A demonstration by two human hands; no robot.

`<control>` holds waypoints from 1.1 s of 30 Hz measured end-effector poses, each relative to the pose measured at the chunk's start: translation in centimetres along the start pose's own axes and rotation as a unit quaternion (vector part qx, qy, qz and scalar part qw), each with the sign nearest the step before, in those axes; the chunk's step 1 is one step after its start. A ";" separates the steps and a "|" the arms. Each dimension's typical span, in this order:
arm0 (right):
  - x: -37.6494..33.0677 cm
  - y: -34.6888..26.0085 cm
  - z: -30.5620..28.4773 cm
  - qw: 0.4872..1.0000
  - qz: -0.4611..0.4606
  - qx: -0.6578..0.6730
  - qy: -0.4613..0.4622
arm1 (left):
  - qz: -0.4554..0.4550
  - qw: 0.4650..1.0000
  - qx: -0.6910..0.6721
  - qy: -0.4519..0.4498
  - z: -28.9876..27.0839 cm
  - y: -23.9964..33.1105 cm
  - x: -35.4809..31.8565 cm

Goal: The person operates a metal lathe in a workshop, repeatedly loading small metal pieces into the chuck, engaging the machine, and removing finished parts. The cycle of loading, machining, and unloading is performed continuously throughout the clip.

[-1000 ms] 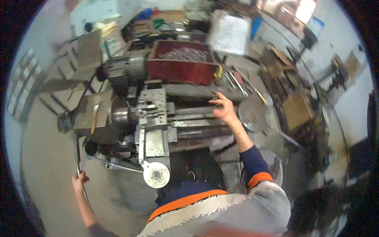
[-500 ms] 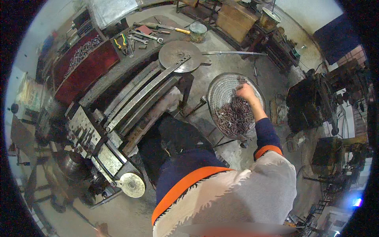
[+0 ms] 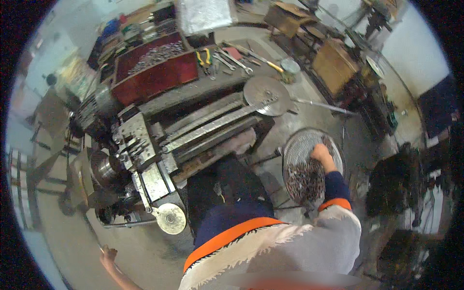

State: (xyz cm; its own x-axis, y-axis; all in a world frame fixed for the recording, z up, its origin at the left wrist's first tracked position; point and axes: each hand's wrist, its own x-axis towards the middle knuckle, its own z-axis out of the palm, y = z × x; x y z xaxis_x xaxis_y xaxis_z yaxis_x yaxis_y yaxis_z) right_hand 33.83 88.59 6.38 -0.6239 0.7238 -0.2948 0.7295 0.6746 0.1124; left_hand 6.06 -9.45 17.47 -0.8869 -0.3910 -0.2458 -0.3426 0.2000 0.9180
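My right hand [image 3: 321, 153] reaches down into a round metal pan [image 3: 296, 143] to the right of the lathe. Its fingers curl into a heap of small dark metal pieces [image 3: 303, 180] that fills the pan's near half. I cannot see whether it grips any. My left hand [image 3: 109, 254] hangs low at the bottom left, away from the machine, closed around a thin metal rod [image 3: 94, 235] that points up toward the lathe. The lathe [image 3: 159, 145] stands in front of me, with its round handwheel [image 3: 169, 218] nearest my body.
A red tray of metal parts [image 3: 154, 72] sits behind the lathe bed, with wrenches and pliers [image 3: 227, 58] beside it. A round disc [image 3: 265, 94] lies at the bed's right end. Wooden boxes [image 3: 338, 63] and dark machinery [image 3: 396, 188] crowd the right side.
One second ago my right hand rested on the lathe. It then swung right into the round pan and remains there. My left hand stays low at the left.
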 end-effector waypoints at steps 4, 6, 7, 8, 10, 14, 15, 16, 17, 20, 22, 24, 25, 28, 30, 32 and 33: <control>1.6 -0.5 0.6 1.000 0.010 0.018 -0.021 | 0.036 0.998 0.047 0.011 -1.0 -0.4 -1.5; 2.3 -0.7 0.5 0.999 0.018 0.005 -0.030 | 0.063 0.997 0.048 -0.009 0.6 0.9 -2.8; 2.4 -0.9 0.1 0.999 0.027 0.001 -0.036 | 0.060 0.997 0.052 -0.017 0.7 0.9 -2.3; 2.5 -1.5 -0.4 0.999 0.030 -0.006 -0.044 | 0.053 0.997 0.057 -0.021 -0.1 0.6 -2.3; 1.6 -2.3 -2.0 0.998 0.028 -0.002 -0.049 | 0.048 0.996 0.067 -0.017 -0.4 0.4 -1.9; 1.0 -2.2 -2.5 0.995 0.056 0.077 0.003 | 0.151 0.894 0.409 0.100 -0.6 -0.1 -2.3; 0.5 -2.3 -2.7 0.992 0.066 0.106 0.031 | 0.199 0.795 0.556 0.141 0.2 0.7 -2.9; 0.1 -2.5 -2.9 0.985 0.048 0.164 0.032 | 0.182 0.774 0.594 0.122 0.8 1.8 -3.6; -0.6 -2.9 -3.4 0.974 0.033 0.220 0.034 | 0.167 0.752 0.629 0.101 3.7 6.1 -6.1; -2.8 -8.4 -5.2 0.919 -0.133 0.336 0.156 | 0.241 0.798 0.543 0.104 9.0 13.8 -11.8; -5.1 -16.0 -10.2 0.877 -0.263 0.393 0.091 | 0.236 0.928 0.276 -0.087 12.4 17.1 -13.3; -5.4 -22.1 -11.0 0.794 -0.410 0.422 0.154 | 0.294 0.925 0.160 -0.180 17.4 18.2 -12.3; -6.8 -25.9 -13.3 0.778 -0.471 0.400 0.115 | 0.237 0.945 0.083 -0.209 20.3 19.2 -13.2; -12.7 -35.4 -19.4 0.680 -0.613 0.390 0.093 | 0.312 0.899 0.116 -0.286 27.6 21.2 -14.7; -15.5 -39.6 -21.5 0.615 -0.679 0.387 0.105 | 0.340 0.870 0.084 -0.347 30.9 20.5 -14.7; -16.6 -42.2 -22.1 0.558 -0.725 0.377 0.143 | 0.268 0.868 0.006 -0.417 32.6 19.8 -15.3; -17.1 -43.0 -22.4 0.543 -0.734 0.384 0.137 | 0.195 0.870 -0.048 -0.451 32.9 19.3 -15.5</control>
State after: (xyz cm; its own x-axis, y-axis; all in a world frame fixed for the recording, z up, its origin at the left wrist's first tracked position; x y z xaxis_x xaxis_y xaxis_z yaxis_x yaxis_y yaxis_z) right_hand 6.88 50.47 27.79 -0.6333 -0.4466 0.6320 -0.7739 0.3705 -0.5137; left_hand 3.04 30.01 28.78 -0.8266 0.5626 -0.0145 0.0279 0.0667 0.9974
